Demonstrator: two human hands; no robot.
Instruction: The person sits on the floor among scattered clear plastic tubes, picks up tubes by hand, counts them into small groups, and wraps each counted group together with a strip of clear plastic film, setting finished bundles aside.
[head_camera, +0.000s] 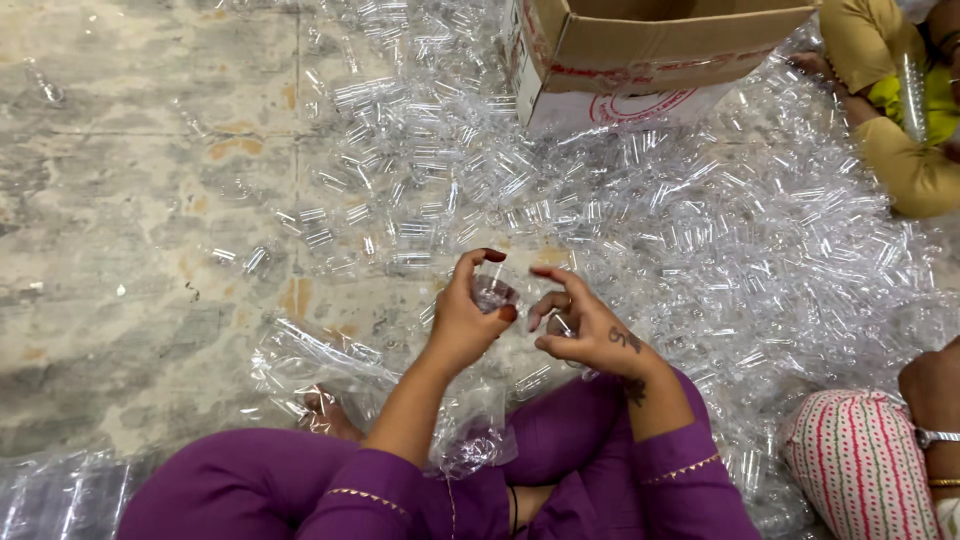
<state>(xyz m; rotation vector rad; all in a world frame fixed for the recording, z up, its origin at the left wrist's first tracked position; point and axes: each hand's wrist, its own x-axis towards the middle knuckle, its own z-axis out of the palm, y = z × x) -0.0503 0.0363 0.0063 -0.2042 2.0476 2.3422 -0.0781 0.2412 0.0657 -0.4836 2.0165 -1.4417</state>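
Pinched betw thumb and fingertips of left hand (462, 318): one small clear plastic vial (492, 292), held up just above the lap. Right hand (585, 325) is curled close beside it, thumb and forefinger nearly closed; something clear seems tucked in the palm, but can't tell if it's a cap, a 2nd vial or nothing much. Hands near each other, fingertips not quite touching.

Progress, as a judgement: early-to-mid. One piece in hand vs. a huge heap of loose clear vials (640, 210) spread over the stone floor (120, 200) in front and to the right, so most of the lot looks unhandled. No clearly finished batch visible; crumpled clear plastic bags (320, 360) lie by the purple-clad knees, contents not readable.

Further out: cardboard box (640, 50) at top centre, brown flaps open, white side panel w/ red printed curved mark and lettering, sitting on the heap. Inside not visible.

Others: sleeve in mustard yellow (900, 160) top right, holding a clear tube; striped pink-white sleeve (860, 470) w/ bangles at lower right. Both well apart from the wearer's hands.
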